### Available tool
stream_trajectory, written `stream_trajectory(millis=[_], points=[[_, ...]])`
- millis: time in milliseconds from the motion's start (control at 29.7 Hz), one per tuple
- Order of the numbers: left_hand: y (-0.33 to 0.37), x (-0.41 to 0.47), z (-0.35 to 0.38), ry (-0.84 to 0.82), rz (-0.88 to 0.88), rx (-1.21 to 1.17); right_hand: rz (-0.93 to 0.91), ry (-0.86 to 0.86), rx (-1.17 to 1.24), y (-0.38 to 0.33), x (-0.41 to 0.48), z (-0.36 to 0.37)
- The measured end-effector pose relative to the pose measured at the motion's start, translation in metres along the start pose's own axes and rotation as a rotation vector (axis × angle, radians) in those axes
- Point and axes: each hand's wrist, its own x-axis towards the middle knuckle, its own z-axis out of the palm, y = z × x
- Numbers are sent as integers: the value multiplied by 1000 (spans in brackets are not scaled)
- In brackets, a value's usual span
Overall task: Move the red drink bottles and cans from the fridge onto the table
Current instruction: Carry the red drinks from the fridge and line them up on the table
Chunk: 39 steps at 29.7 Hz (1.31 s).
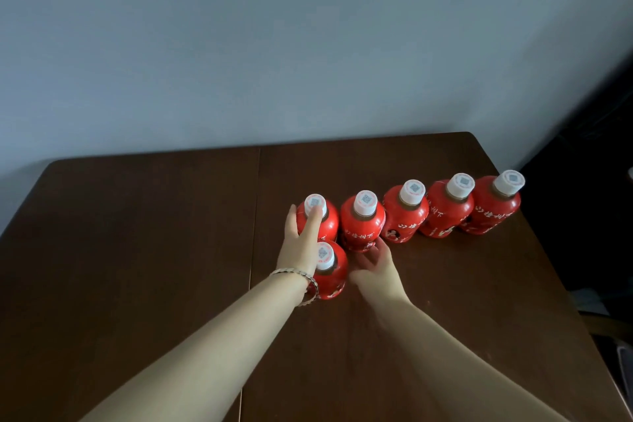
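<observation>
Several red drink bottles with white caps stand upright on the dark brown table (pixel 137 250). A row runs from the leftmost bottle (pixel 329 223) past the second bottle (pixel 363 226) to the far right bottle (pixel 493 209). One more bottle (pixel 335 276) stands in front of the row, between my wrists. My left hand (pixel 301 243), with a bracelet at the wrist, is wrapped around the leftmost bottle, one finger reaching up to its cap. My right hand (pixel 376 267) lies low on the table with fingers spread, its fingertips at the base of the second bottle.
A plain grey wall (pixel 308 44) rises behind the table's far edge. The far right bottle stands close to the table's right edge. Past that edge is a dark area with part of a chair (pixel 613 332).
</observation>
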Motion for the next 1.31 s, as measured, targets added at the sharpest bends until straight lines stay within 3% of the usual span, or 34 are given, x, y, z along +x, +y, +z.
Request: stream_trajectory(millis=[101,269,437,538,672,807,1009,1177,1311], points=[[3,-1,-2,2,-23,34,-11,-21,-39,-4,-4,3],[15,-18,-9,35,-49,341,24,-109,-624,-15,-24,-16],[20,-66,-26,147,46,563,-23,-163,-1006,-26,-55,-46],[19,-100,-33,-16,141,736,-17,-203,-1168,-40,-79,-62],[27,-145,-35,-234,240,1136,2,-225,-1374,-55,-124,-80],[43,-180,-30,-270,441,1354,16,-132,-1420,-62,-182,-97],[49,-244,8,-449,789,1380,55,165,-1284,-46,-295,-136],[37,-343,79,-680,1052,1390,170,407,-1173,-8,-420,-190],[13,-452,140,-853,1293,1394,257,700,-1028,36,-535,-235]])
